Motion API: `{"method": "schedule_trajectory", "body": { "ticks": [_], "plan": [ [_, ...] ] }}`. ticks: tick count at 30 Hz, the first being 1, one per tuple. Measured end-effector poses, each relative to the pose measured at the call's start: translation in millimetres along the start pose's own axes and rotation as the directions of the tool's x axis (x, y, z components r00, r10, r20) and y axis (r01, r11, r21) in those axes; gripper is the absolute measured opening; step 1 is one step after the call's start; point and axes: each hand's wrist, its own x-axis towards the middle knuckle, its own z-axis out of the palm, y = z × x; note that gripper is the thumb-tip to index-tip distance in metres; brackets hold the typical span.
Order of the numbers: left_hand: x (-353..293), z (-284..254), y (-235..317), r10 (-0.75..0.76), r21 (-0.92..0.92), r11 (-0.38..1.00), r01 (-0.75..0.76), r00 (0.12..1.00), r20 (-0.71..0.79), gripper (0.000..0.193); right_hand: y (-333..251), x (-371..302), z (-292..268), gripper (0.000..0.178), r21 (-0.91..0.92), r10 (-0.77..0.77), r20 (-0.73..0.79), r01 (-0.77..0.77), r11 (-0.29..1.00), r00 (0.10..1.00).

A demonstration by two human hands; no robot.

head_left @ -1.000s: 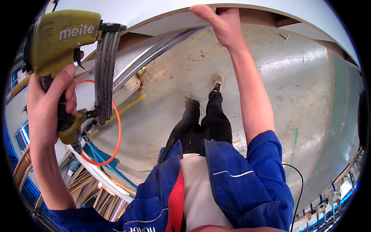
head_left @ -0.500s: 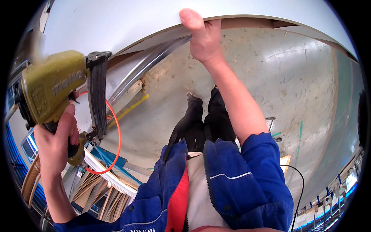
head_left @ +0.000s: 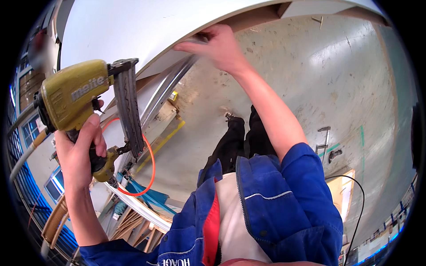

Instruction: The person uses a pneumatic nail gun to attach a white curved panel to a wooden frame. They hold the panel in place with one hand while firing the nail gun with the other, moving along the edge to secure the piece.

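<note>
My left hand [head_left: 82,153] is wrapped round the grip of an olive-yellow pneumatic nail gun [head_left: 77,91], held up with its dark magazine [head_left: 127,106] pointing downward. An orange air hose [head_left: 153,166] loops from the base of its handle. At the front edge of a large white panel [head_left: 133,26] is my right hand [head_left: 222,48], smeared by motion. Its thumb stretches left along the edge, and the fingers are partly hidden beneath the panel. A greyish bit shows between thumb and fingers; I cannot tell whether it is held.
Brown framing [head_left: 250,17] shows under the panel's rim. A shiny silvery strip [head_left: 162,95] runs below it on the left. Wood offcuts [head_left: 133,226] lie lower left. A clamp [head_left: 326,142] rests on the grey floor at right, near a black cable [head_left: 361,190].
My right hand has shifted left along the panel edge, and its thumb no longer lies on top of the panel. The nail gun has moved slightly right in view, still in my left hand.
</note>
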Motion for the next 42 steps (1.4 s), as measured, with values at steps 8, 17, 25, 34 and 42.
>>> {"method": "schedule_trajectory", "body": {
  "ticks": [8,17,25,34,42],
  "plan": [
    [1,30,30,0.109,0.125,0.985,-0.121,0.989,0.099,0.035,-22,-3,-7,0.034,-0.125,0.043,0.066,-0.034,0.992,0.997],
    [-5,29,46,0.109,0.187,0.974,-0.128,0.988,0.106,0.031,-54,11,9,0.034,0.261,0.069,-0.115,-0.037,0.965,0.991],
    [-8,28,49,0.057,0.236,0.968,-0.081,0.993,0.105,0.03,-44,9,13,0.024,0.202,0.064,-0.085,-0.046,0.978,0.994],
    [-5,21,53,0.001,0.31,0.95,-0.04,0.992,0.126,0.03,-46,1,-15,0.042,-0.005,0.122,0.112,-0.123,0.992,0.986],
    [-3,17,53,-0.055,0.321,0.947,0.009,0.989,0.135,0.031,-41,5,-20,0.038,-0.177,0.016,0.194,0.019,0.984,0.981]
  ]
}}
